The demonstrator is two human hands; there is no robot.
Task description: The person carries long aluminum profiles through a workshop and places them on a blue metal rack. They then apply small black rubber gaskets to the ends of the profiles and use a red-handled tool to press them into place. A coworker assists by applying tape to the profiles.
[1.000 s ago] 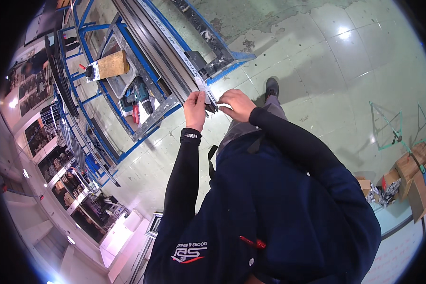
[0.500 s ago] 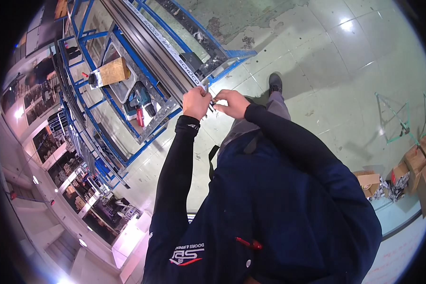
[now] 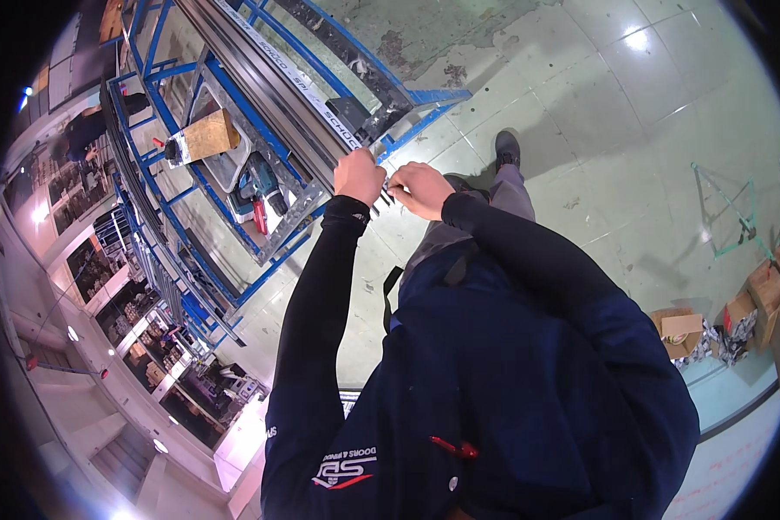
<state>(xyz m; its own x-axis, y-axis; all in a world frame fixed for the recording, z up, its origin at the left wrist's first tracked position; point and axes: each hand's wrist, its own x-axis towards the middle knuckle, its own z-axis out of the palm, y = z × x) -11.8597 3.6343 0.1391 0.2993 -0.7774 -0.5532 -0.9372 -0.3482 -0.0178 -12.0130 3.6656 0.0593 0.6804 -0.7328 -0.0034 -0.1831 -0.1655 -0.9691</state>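
Observation:
Long dark metal profiles point(image 3: 264, 97) lie side by side on a blue frame, one faced with a white printed film point(image 3: 296, 80). At their near end my left hand point(image 3: 360, 178) is closed, its fingers curled over the tip of the filmed profile. Close beside it on the right, my right hand point(image 3: 421, 189) is closed in a pinch, thumb and fingertips at the profile end. A small dark bit shows at those fingertips, too small to name. Short dark rod-like ends stick out just below and between the hands. The left fingertips are mostly hidden.
Blue metal stand point(image 3: 277, 270) carries the profiles. On it, left of them, sit a cordless drill point(image 3: 264, 184), a red-handled tool point(image 3: 259, 217), a clear tray and a wooden block point(image 3: 206, 141). Cardboard boxes point(image 3: 680, 334) and a green frame point(image 3: 747, 224) stand right. Another person is far left.
Both hands stay at the profile end. My right hand has turned slightly, its fingers drawn closer together, and my left hand has shifted a little up. The whole view has tilted slightly.

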